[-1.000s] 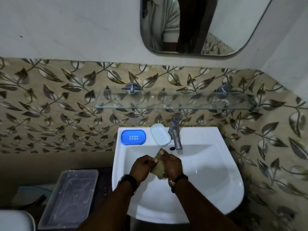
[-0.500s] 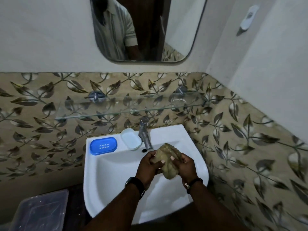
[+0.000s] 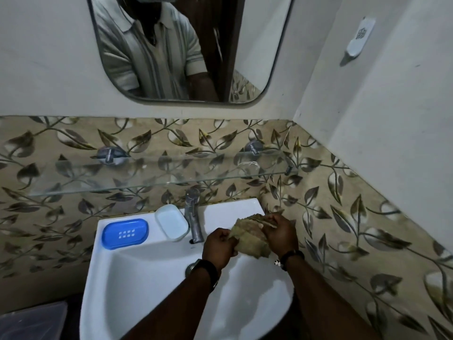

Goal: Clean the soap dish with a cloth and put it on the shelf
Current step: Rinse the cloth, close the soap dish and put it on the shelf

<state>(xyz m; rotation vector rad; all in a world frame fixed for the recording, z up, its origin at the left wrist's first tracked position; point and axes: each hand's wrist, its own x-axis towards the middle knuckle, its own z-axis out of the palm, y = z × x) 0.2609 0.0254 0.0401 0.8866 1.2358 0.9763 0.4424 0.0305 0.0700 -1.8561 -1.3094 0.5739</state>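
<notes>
A crumpled tan cloth [image 3: 248, 238] is held between both hands over the right side of the white sink [image 3: 152, 278]. My left hand [image 3: 218, 249] grips its left end and my right hand [image 3: 278, 235] grips its right end. The blue soap dish tray [image 3: 125, 233] lies on the sink's back ledge at the left. Its pale white part [image 3: 171, 222] sits beside it, just left of the tap [image 3: 193, 214]. A glass shelf [image 3: 159, 175] runs along the tiled wall above the sink and is bare.
A mirror [image 3: 188, 49] hangs above the shelf and reflects a person's striped shirt. A white holder [image 3: 360, 40] is fixed on the right wall. A clear plastic box [image 3: 31, 320] sits low at the left beside the sink.
Both hands with the cloth moved right and up over the sink, and the cloth has opened out slightly. The view has swung up and to the right.
</notes>
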